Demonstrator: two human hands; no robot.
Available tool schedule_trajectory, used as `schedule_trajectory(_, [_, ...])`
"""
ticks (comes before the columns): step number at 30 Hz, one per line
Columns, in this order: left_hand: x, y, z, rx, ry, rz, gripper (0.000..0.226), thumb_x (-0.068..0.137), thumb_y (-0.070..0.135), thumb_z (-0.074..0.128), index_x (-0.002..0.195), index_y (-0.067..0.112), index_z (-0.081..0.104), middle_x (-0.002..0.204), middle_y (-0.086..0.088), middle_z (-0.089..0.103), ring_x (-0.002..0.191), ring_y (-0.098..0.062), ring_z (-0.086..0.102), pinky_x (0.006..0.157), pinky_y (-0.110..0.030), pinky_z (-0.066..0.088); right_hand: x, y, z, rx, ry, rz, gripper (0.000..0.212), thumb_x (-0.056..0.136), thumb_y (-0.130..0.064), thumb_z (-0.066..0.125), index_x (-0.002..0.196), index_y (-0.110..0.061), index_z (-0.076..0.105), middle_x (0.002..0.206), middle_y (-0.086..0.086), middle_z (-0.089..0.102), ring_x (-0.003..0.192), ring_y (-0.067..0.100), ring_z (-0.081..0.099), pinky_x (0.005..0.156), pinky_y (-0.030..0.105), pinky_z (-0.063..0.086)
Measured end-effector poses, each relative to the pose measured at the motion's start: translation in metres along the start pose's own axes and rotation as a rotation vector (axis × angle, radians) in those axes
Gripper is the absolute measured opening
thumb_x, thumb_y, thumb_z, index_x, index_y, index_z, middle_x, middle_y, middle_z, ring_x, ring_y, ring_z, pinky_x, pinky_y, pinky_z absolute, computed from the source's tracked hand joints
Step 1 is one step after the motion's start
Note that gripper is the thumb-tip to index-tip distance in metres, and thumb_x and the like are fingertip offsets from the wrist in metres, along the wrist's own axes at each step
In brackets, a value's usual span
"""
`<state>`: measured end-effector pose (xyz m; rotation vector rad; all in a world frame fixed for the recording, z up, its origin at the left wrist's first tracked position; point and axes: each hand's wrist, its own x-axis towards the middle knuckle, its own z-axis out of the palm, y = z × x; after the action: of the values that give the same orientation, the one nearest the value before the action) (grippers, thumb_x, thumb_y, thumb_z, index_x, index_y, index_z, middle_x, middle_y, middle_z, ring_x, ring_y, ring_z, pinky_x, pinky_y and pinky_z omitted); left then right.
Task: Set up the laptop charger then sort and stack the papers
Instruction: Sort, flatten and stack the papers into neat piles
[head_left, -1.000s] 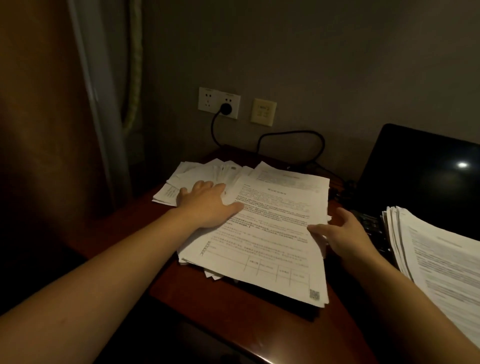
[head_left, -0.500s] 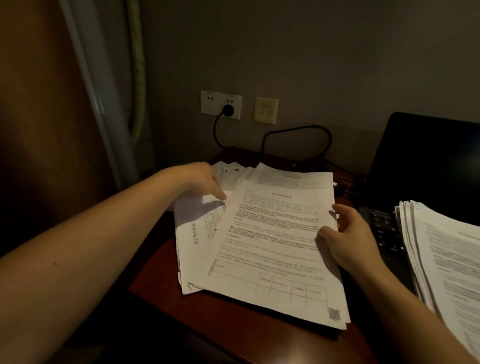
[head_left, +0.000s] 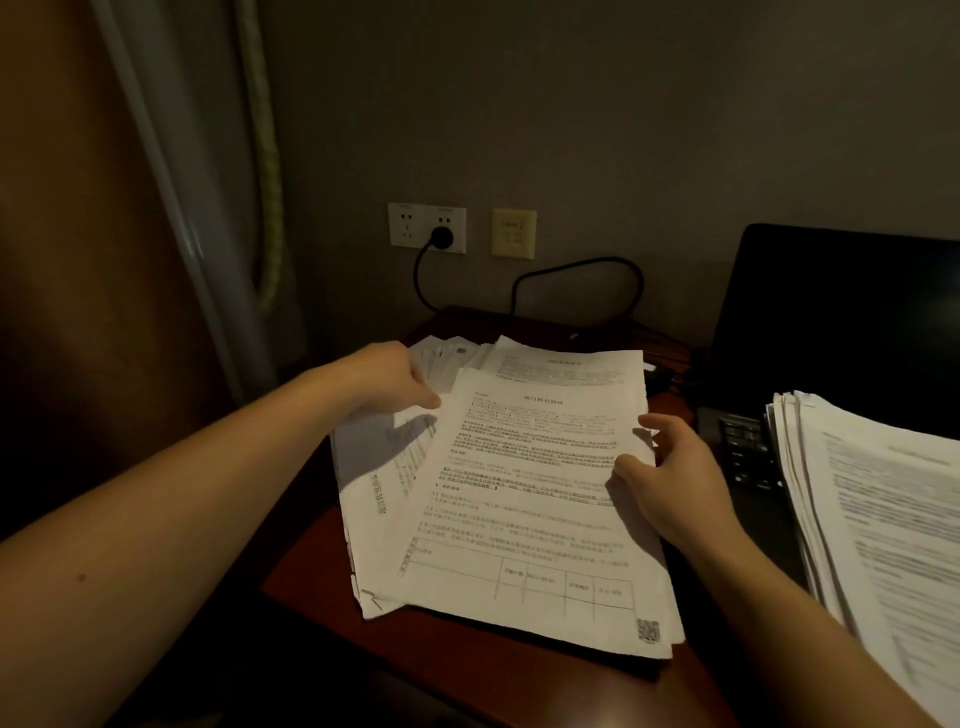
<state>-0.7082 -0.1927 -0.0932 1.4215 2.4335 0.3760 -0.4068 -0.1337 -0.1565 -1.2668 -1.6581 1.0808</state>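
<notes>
The loose pile of printed papers (head_left: 519, 509) lies on the dark red surface (head_left: 322, 587), its right edge pinched by the right hand (head_left: 670, 483), the left hand (head_left: 387, 379) bent over its far left corner with fingers hidden and grip unclear, beside a laptop (head_left: 831, 322) bearing another paper stack (head_left: 883, 509).

Both forearms reach forward. Left hand (head_left: 395, 382) knuckles-up, fingers curled under; right hand (head_left: 670, 480) pinches the papers (head_left: 519, 499) by their edge.

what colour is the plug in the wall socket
Black; the plug shows best in the head view.
</notes>
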Motion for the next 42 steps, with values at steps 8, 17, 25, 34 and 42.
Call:
schedule_trajectory(8, [-0.008, 0.014, -0.010, -0.293, -0.407, -0.167, 0.050, 0.085, 0.038, 0.077, 0.129, 0.019, 0.061, 0.107, -0.008, 0.076, 0.093, -0.027, 0.076, 0.090, -0.042, 0.059, -0.003, -0.003, -0.001, -0.091, -0.043, -0.035, 0.061, 0.095, -0.013, 0.065, 0.150, -0.021, 0.038, 0.139, 0.006, 0.055, 0.078, 0.000, 0.050, 0.053, 0.009, 0.036])
schedule_trajectory(17, [-0.014, -0.001, 0.000, -0.685, -0.372, 0.020, 0.038, 0.095, 0.017, 0.065, 0.132, 0.020, 0.060, 0.114, -0.004, 0.075, 0.103, -0.024, 0.073, 0.100, -0.046, 0.053, -0.006, -0.007, -0.004, -0.192, 0.010, -0.153, 0.060, 0.092, -0.016, 0.071, 0.146, -0.021, 0.046, 0.153, 0.003, 0.042, 0.135, 0.026, 0.048, 0.105, 0.042, 0.045])
schedule_trajectory(25, [-0.026, -0.010, 0.004, -0.948, -0.275, 0.154, 0.042, 0.087, 0.020, 0.067, 0.129, 0.017, 0.063, 0.117, -0.010, 0.074, 0.107, -0.029, 0.071, 0.097, -0.049, 0.053, -0.008, -0.013, -0.010, -0.006, 0.036, -0.195, 0.059, 0.091, -0.023, 0.073, 0.142, -0.025, 0.044, 0.120, -0.012, 0.054, 0.091, -0.002, 0.055, 0.057, 0.008, 0.046])
schedule_trajectory(34, [-0.028, 0.005, 0.038, -0.320, -0.025, 0.292, 0.034, 0.095, 0.033, 0.066, 0.129, 0.038, 0.064, 0.121, 0.018, 0.068, 0.106, -0.001, 0.064, 0.085, -0.021, 0.054, -0.011, -0.004, -0.007, -0.006, 0.021, -0.173, 0.069, 0.094, -0.009, 0.066, 0.153, -0.029, 0.035, 0.133, -0.005, 0.060, 0.110, 0.009, 0.060, 0.089, 0.034, 0.057])
schedule_trajectory(42, [-0.028, 0.022, 0.032, -0.379, -0.142, 0.196, 0.031, 0.094, 0.030, 0.068, 0.125, 0.033, 0.065, 0.113, 0.016, 0.069, 0.096, -0.005, 0.068, 0.083, -0.025, 0.058, -0.006, 0.002, -0.004, -0.048, 0.046, -0.193, 0.035, 0.096, -0.018, 0.065, 0.130, -0.024, 0.059, 0.100, -0.021, 0.060, 0.083, -0.001, 0.063, 0.054, 0.012, 0.048])
